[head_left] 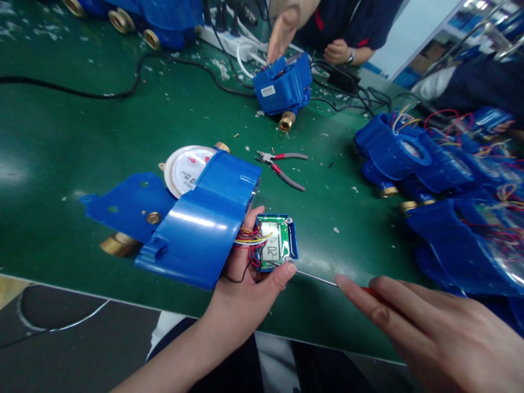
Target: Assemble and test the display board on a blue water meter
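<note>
My left hand (245,289) grips a small green circuit board with a display (271,244), set in a blue holder, its thumb on the near edge. Coloured wires (249,237) run from the board toward a blue water meter housing (204,213), which lies tilted on the table beside a white round dial (190,169). In my right hand (426,322) is a screwdriver (317,278); its red handle is mostly hidden by the fingers. The thin shaft reaches to the board's near corner by my left thumb. Whether the tip touches a screw I cannot tell.
Cutting pliers (280,164) lie spread beyond the board on the green table (102,131). Several blue meters with loose wires (462,202) line the right side. Across the table, a co-worker's hand (282,33) is at another blue meter (282,87). Black cables (176,60) cross the back.
</note>
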The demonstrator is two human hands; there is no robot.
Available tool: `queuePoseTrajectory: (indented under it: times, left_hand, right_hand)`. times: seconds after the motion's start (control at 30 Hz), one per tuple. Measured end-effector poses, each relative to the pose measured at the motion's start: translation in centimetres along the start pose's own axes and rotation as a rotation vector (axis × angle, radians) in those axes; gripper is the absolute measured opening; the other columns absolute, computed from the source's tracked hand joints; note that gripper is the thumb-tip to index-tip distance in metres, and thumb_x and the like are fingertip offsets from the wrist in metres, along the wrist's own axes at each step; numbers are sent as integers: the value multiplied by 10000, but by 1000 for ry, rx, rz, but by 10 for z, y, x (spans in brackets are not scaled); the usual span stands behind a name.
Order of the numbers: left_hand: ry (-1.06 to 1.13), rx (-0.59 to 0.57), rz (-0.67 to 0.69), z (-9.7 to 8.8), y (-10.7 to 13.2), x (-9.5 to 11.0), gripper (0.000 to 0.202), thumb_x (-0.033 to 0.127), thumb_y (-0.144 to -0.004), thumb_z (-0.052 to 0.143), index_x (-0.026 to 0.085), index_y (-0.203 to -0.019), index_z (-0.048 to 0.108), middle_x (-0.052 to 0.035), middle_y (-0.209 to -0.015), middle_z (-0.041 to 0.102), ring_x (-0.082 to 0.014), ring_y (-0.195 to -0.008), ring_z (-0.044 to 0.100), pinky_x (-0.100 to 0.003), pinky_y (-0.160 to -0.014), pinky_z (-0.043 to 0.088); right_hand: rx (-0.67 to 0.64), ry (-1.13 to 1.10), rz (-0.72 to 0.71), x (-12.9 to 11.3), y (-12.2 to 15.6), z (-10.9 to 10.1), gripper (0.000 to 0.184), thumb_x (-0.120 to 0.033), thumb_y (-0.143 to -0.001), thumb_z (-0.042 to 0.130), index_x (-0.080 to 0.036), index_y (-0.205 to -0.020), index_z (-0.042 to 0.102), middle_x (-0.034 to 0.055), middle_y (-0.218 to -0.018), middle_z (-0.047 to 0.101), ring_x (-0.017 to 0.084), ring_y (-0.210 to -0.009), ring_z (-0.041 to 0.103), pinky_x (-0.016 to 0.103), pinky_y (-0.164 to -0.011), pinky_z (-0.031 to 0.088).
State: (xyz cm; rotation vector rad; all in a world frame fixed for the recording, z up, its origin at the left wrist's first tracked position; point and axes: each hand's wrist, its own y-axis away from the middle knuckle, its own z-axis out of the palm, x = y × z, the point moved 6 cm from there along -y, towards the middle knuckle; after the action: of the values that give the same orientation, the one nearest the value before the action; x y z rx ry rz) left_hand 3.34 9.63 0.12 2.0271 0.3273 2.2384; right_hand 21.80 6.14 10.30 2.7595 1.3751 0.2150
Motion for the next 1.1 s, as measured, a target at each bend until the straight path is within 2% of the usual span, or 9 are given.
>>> queuePoseTrajectory:
  times: [0.17, 0.3, 0.5, 0.8, 1.0, 1.1]
  left_hand:
    - [-26, 22, 25, 0, 0, 1, 764, 278, -685, 723, 291, -1374, 392, -103, -1394, 473, -188, -792, 685, -189, -443, 565]
    - [-6, 36, 53, 0, 1, 3, 743, 271, -693, 714, 286, -1372, 413, -109, -1346, 496, -110, -632, 633, -181, -426, 547]
    - [-41, 28, 62, 0, 0, 10, 713, 237, -680, 712, 298, -1346, 467, -74, -1184, 587, -41, -485, 537, -178, -434, 551]
    - [-36, 29, 29, 1, -2, 14, 714, 227, -666, 705, 260, -1342, 478, -87, -1151, 571, -41, -482, 536, -187, -433, 556]
    - [-66, 26, 41, -2, -3, 17, 720, 217, -654, 715, 254, -1337, 488, -79, -1113, 576, -38, -471, 520, -179, -410, 538]
    - [-59, 17, 32, -2, -3, 15, 730, 234, -656, 726, 265, -1342, 478, -90, -1169, 576, -76, -533, 573, -180, -401, 532]
  right_hand:
    - [-2, 12, -18, 2, -1, -3, 532, -36, -871, 327, -114, -1394, 390, 43, -839, 598, 153, -606, 552, 284, -515, 494]
    - [15, 69, -54, 1, -5, -4, 517, -37, -880, 301, -87, -1387, 390, 55, -841, 599, 171, -617, 564, 305, -507, 482]
    - [3, -88, 11, 7, -12, -3, 509, -31, -857, 326, -165, -1327, 470, 9, -794, 577, 103, -491, 541, 242, -417, 408]
    - [-17, -127, -35, 12, -18, -6, 469, -35, -878, 320, -157, -1298, 489, 14, -789, 589, 117, -545, 584, 238, -460, 436]
    - [-130, -289, -10, 22, -26, -7, 448, -84, -914, 329, -189, -1323, 478, 9, -790, 569, 102, -504, 543, 222, -442, 419]
    - [-144, -324, -21, 27, -31, -12, 450, -82, -906, 331, -215, -1298, 508, 3, -773, 574, 92, -494, 533, 199, -442, 416]
